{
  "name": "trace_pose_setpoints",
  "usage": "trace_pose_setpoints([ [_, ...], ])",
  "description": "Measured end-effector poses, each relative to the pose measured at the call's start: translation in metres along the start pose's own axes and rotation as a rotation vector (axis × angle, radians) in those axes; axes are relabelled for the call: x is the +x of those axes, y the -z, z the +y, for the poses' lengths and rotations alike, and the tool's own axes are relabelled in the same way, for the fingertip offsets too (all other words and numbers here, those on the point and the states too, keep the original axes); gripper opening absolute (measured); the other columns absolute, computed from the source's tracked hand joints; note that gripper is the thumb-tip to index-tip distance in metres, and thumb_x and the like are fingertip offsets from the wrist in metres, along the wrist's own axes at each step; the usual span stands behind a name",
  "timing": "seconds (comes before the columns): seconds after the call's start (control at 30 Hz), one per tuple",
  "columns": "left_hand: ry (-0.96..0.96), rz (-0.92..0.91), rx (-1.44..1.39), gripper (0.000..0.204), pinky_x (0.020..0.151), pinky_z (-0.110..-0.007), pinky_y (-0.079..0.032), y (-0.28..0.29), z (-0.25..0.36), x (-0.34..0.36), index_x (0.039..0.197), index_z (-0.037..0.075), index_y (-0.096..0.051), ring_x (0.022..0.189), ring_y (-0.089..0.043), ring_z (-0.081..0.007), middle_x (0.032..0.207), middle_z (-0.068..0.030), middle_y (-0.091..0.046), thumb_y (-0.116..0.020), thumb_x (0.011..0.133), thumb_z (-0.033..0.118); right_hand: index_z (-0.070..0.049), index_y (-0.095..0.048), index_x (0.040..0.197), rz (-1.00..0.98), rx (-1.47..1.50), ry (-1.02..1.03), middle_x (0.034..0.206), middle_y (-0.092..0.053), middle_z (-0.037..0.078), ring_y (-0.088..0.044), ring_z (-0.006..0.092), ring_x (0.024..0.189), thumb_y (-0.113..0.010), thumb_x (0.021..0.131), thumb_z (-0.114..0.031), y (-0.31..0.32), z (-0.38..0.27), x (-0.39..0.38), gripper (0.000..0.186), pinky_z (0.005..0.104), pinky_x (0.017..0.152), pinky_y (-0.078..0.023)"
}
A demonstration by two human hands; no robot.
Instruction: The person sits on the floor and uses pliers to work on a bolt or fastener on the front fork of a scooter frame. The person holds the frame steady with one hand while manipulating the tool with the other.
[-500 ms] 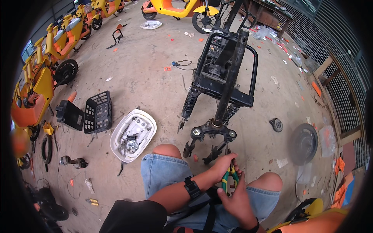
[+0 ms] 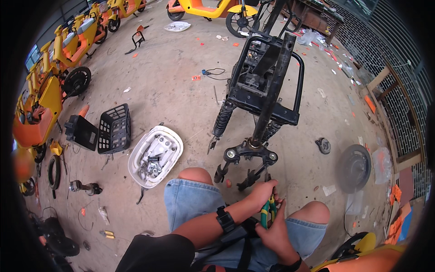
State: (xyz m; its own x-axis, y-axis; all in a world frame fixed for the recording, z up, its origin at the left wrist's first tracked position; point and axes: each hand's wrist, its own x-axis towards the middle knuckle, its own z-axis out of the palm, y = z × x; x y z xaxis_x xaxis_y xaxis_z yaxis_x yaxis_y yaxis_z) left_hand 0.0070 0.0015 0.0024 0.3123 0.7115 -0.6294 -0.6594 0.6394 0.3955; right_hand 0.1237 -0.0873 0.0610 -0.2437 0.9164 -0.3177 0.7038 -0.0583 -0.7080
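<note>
Pliers with green and yellow handles (image 2: 265, 216) stand between my hands, over my lap. My right hand (image 2: 277, 235) is closed round their handles. At the upper end of the pliers my left hand (image 2: 263, 193) is also closed; what its fingers grip is hidden. A thin metal piece (image 2: 267, 174) sticks up past the left fingers, and I cannot tell what it belongs to. Just beyond my hands is the black front fork (image 2: 250, 151) of a bare scooter frame (image 2: 240, 100), with two round bolts on its crosspiece.
Left of my knees lies a white tray (image 2: 179, 146) holding loose metal parts. Beside it are a black basket (image 2: 115, 129) and a black box (image 2: 82, 132). A dark round disc (image 2: 353, 168) lies on the right. Yellow scooters (image 2: 59, 59) line the left side.
The pliers' handles have come closer together in my right hand. My left hand stays at their upper end. The view has shifted very slightly.
</note>
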Motion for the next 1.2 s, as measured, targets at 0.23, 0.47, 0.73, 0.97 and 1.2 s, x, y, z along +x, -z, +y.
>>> trace_pose_setpoints([
  [0.23,0.005,0.014,0.031,0.035,0.065,-0.037,-0.052,0.005,-0.002,0.003,0.072,0.004,-0.050,0.065,-0.062,-0.0277,0.063,-0.0115,-0.056,-0.055,0.092,0.031,0.010,0.004,0.146,-0.029,0.095,-0.011,0.134,-0.044,0.032,-0.052,0.0392,0.121,-0.068,0.075,-0.017,0.002,-0.003,0.000,0.105,0.0345,0.097,-0.043],
  [0.47,-0.091,-0.024,-0.033,0.031,0.070,-0.033,-0.051,0.009,-0.003,0.007,0.077,0.007,-0.051,0.071,-0.063,-0.0243,0.072,-0.0072,-0.057,-0.060,0.091,0.033,0.004,-0.038,0.134,-0.366,0.957,-0.366,0.118,-0.052,0.014,-0.057,0.0245,0.093,-0.063,0.074,-0.007,0.005,0.023,0.004,0.066,0.0371,0.076,-0.048],
  [0.73,0.046,-0.372,-0.260,0.029,0.079,-0.038,-0.053,0.022,0.005,0.008,0.086,0.009,-0.054,0.084,-0.064,-0.0242,0.080,-0.0065,-0.061,-0.060,0.093,0.036,0.003,-0.042,0.130,-0.582,1.798,-0.313,0.116,-0.050,0.011,-0.044,0.0167,0.080,-0.056,0.074,-0.034,0.010,0.010,0.004,0.068,0.0292,0.069,-0.039],
  [0.97,0.104,-0.478,-0.366,0.028,0.077,-0.043,-0.052,0.015,0.002,0.007,0.074,0.010,-0.049,0.071,-0.063,-0.0278,0.066,-0.0063,-0.055,-0.055,0.093,0.029,0.004,-0.044,0.132,-0.609,1.779,-0.213,0.125,-0.050,0.014,-0.053,0.0219,0.091,-0.052,0.079,-0.041,0.006,0.010,0.006,0.070,0.0334,0.079,-0.044],
  [1.2,0.146,-0.380,-0.280,0.025,0.070,-0.043,-0.053,0.020,0.005,0.006,0.074,0.010,-0.049,0.066,-0.062,-0.0276,0.063,-0.0071,-0.054,-0.055,0.092,0.026,0.012,-0.048,0.124,-0.328,1.228,-0.267,0.112,-0.063,0.023,-0.069,0.0304,0.086,-0.047,0.099,-0.033,0.015,0.022,0.006,0.051,0.0363,0.073,-0.056],
])
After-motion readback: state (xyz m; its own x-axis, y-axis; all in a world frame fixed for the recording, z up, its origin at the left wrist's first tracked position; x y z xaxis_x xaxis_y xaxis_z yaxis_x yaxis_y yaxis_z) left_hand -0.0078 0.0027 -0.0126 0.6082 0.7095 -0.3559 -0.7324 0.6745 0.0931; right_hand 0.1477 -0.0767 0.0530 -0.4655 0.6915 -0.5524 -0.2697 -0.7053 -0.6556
